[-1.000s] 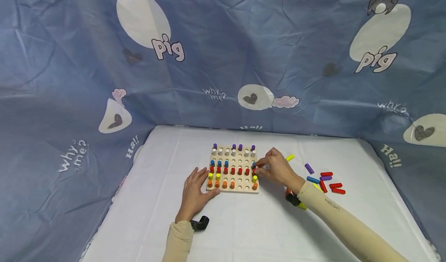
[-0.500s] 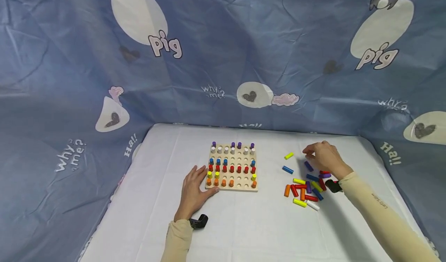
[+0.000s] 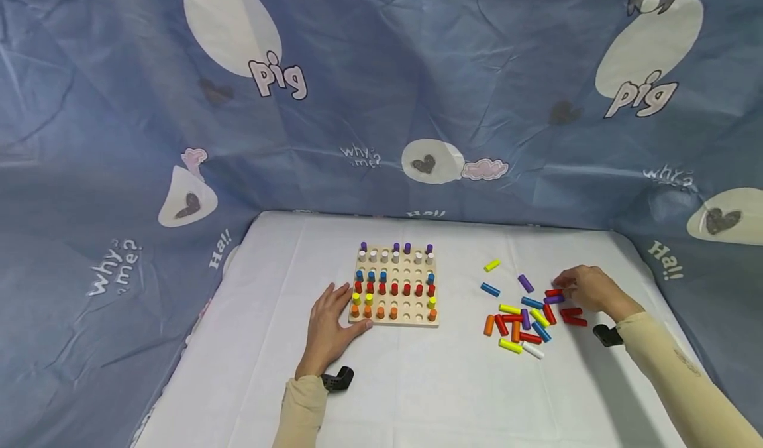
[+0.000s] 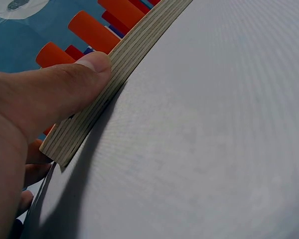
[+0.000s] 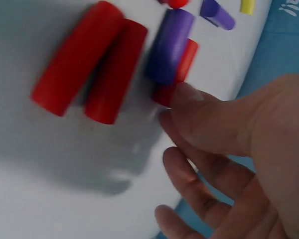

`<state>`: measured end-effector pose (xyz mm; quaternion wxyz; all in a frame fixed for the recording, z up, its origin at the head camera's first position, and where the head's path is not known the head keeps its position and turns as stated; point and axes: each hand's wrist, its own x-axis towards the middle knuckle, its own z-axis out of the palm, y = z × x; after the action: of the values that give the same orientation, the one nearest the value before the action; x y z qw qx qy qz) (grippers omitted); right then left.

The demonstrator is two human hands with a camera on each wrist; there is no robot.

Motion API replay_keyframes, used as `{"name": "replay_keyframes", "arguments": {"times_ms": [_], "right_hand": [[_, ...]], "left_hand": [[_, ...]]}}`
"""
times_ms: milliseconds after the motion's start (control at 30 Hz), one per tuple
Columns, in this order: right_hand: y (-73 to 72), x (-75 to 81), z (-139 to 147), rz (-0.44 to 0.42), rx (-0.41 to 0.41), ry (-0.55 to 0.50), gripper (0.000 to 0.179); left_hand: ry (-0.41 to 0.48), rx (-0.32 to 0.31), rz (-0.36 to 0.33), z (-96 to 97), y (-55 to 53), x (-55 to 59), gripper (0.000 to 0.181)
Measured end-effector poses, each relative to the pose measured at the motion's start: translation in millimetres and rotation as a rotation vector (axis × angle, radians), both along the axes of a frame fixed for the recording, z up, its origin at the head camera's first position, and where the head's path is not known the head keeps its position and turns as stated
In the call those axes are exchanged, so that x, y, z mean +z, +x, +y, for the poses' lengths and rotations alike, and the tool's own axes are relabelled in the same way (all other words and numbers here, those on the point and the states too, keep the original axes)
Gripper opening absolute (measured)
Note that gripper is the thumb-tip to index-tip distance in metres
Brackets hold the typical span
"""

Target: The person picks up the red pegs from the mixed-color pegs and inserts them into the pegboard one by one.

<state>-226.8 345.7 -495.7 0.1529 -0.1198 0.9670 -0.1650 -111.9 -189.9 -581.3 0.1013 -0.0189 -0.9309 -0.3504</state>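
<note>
A wooden pegboard [image 3: 401, 305] with rows of coloured pegs lies on the white table in the head view. My left hand [image 3: 326, 329] holds its near left corner, with the thumb on the front edge and the fingers along the left side. In the left wrist view, the thumb [image 4: 74, 82] presses the layered edge beside orange pegs [image 4: 92, 31]. My right hand [image 3: 593, 292] is at the right side of the loose pegs. Its thumb and forefinger are at the end of a red peg [image 5: 188, 57], partly under a purple peg [image 5: 172, 47]; no firm grip shows.
Two red pegs [image 5: 79, 59] lie side by side near the right hand. Several loose pegs, among them a white peg [image 3: 533, 350], an orange peg [image 3: 489, 325] and a blue peg [image 3: 491, 289], are scattered right of the board. A blue printed cloth [image 3: 334, 103] hangs behind the table.
My right hand has left the board's right edge, where a red peg now stands, and moved right and down to the far side of the loose pegs. The left hand stays on the board.
</note>
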Motion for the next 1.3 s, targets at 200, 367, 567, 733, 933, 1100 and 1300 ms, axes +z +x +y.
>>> {"name": "replay_keyframes", "arguments": {"times_ms": [200, 367, 567, 733, 933, 1100, 1300], "right_hand": [[1.3, -10.1, 5.4, 0.038, -0.033, -0.039, 0.016], [0.9, -16.1, 9.6, 0.013, -0.091, -0.083, 0.013], [1.7, -21.8, 13.3, -0.018, -0.148, -0.112, 0.017], [1.5, -25.8, 14.9, -0.01, -0.165, -0.125, 0.017], [-0.5, -23.2, 11.3, -0.011, -0.162, -0.126, 0.019], [-1.7, -22.1, 6.0, -0.031, -0.16, -0.1, 0.02], [1.7, -23.6, 2.0, -0.054, -0.187, -0.067, 0.024]], "left_hand": [[0.003, 0.002, -0.006, 0.5, 0.3, 0.3, 0.084], [-0.002, 0.004, -0.002, -0.1, 0.0, 0.3, 0.084], [-0.006, 0.001, -0.004, 0.0, -0.3, 0.8, 0.082], [-0.005, 0.006, -0.013, 1.0, 0.0, 1.2, 0.081], [-0.007, 0.011, -0.014, 0.2, 0.0, 0.5, 0.081], [-0.006, 0.01, -0.009, -0.3, -0.4, 0.2, 0.082], [-0.003, 0.009, -0.015, 0.4, 1.0, 0.3, 0.082]]}}
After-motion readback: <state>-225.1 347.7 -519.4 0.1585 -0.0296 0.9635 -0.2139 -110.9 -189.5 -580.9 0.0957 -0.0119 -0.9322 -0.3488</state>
